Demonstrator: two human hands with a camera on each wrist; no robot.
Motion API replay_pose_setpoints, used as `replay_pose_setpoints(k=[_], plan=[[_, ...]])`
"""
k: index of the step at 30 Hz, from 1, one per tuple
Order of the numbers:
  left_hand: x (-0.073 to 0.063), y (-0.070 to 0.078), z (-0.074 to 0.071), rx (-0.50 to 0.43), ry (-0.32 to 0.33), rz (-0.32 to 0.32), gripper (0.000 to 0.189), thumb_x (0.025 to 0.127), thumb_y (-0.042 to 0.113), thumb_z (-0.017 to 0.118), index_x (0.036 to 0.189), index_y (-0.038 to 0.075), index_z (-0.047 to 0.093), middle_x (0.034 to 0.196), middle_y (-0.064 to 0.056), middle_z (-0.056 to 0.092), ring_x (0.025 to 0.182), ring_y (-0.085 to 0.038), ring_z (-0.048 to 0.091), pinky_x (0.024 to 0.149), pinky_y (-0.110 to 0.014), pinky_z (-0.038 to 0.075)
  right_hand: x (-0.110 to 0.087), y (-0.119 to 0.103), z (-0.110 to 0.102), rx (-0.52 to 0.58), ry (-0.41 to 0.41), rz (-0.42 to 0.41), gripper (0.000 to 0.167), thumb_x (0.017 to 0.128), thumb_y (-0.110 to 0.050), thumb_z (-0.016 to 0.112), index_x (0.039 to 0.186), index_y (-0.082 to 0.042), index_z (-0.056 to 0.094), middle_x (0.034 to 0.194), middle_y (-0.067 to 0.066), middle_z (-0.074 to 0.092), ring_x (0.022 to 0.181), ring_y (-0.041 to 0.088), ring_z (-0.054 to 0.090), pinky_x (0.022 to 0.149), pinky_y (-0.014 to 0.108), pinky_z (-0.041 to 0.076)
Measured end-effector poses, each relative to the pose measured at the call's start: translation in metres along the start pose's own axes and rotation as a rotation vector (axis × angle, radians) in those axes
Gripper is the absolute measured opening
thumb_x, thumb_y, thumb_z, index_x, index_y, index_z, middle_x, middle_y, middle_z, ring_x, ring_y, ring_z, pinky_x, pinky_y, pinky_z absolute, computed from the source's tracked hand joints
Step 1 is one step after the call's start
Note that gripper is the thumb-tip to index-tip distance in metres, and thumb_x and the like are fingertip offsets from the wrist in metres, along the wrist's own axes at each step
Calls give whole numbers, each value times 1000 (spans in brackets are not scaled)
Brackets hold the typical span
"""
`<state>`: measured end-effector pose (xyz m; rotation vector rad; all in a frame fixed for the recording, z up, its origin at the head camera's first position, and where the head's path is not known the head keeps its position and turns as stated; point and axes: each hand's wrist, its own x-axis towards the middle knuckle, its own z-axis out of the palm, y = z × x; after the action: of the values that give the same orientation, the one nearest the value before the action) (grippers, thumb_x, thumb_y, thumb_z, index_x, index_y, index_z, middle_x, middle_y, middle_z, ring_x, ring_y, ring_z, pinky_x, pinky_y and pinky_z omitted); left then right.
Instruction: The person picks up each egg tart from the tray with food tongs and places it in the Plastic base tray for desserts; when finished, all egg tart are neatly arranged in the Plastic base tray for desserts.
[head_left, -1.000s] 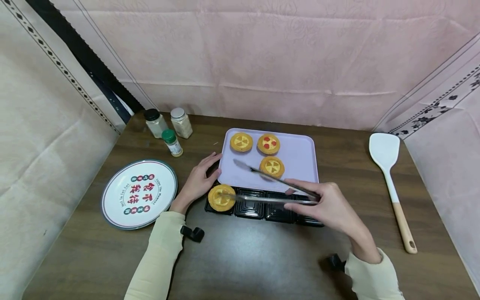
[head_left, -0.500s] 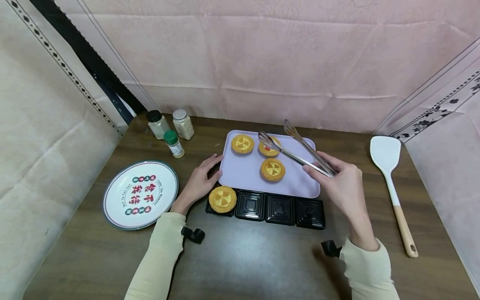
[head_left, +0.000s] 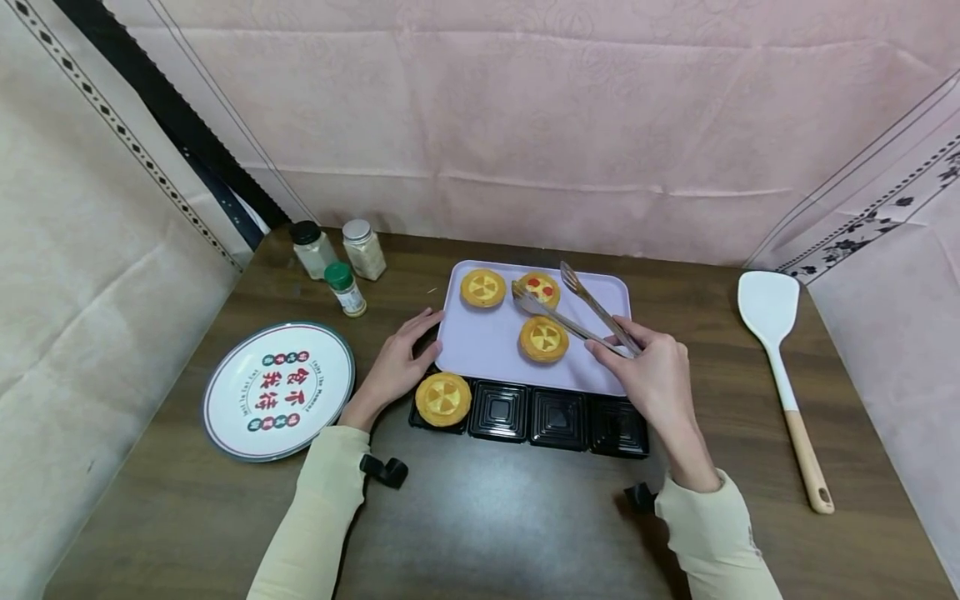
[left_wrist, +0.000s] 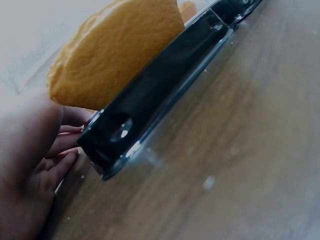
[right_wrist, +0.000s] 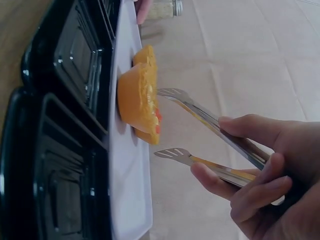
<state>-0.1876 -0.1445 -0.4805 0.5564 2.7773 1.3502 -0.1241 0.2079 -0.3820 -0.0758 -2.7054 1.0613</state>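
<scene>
In the head view my right hand [head_left: 652,367] holds metal tongs [head_left: 602,314] over the lavender tray [head_left: 480,346]. Their tips stand spread on either side of a red-dotted egg tart [head_left: 546,287]; the right wrist view shows the tong tips [right_wrist: 172,155] apart from the tarts. Two yellow-topped tarts [head_left: 483,287] also sit on this tray, one nearer me. A larger yellow tart [head_left: 443,400] fills the leftmost cup of the black four-part mould [head_left: 558,418]. My left hand [head_left: 397,362] rests at the left ends of tray and mould, fingers extended.
A round white plate [head_left: 247,367] with red lettering lies at the left. Behind it stand a green-lidded bottle [head_left: 347,292] and two seasoning jars [head_left: 366,250]. A white spatula [head_left: 783,367] with a wooden handle lies along the right side. Cloth screens the back.
The tongs left the larger tart in the mould and swung up to the back of the tray, then shifted slightly left around the red-dotted tart. My left hand stayed put.
</scene>
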Motion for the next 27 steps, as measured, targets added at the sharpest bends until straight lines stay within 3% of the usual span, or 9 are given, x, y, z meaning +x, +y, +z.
replay_pose_setpoints(k=[9,20,27], plan=[[2,2,0,8,-1,-9,50,101,23,56,149,17,43,156,-8,34,144,-19,26,112,-52,27,0,1,6,-6,-29,-4,50,83,-35,80,120,-3,70,81,5,72,52,19,43,38,27,30],[1,2,-1,-8,17,44,49,100,19,57,147,11,45,152,-12,39,143,-21,29,111,-50,29,0,2,7,-1,-15,-32,46,84,-31,79,119,-2,70,82,7,73,50,17,42,38,27,30],[0,1,0,-7,11,34,49,101,20,56,148,12,45,153,-11,38,143,-20,28,111,-49,29,0,3,7,-2,-16,-34,45,84,-31,79,118,-2,71,79,7,72,50,17,43,38,28,30]])
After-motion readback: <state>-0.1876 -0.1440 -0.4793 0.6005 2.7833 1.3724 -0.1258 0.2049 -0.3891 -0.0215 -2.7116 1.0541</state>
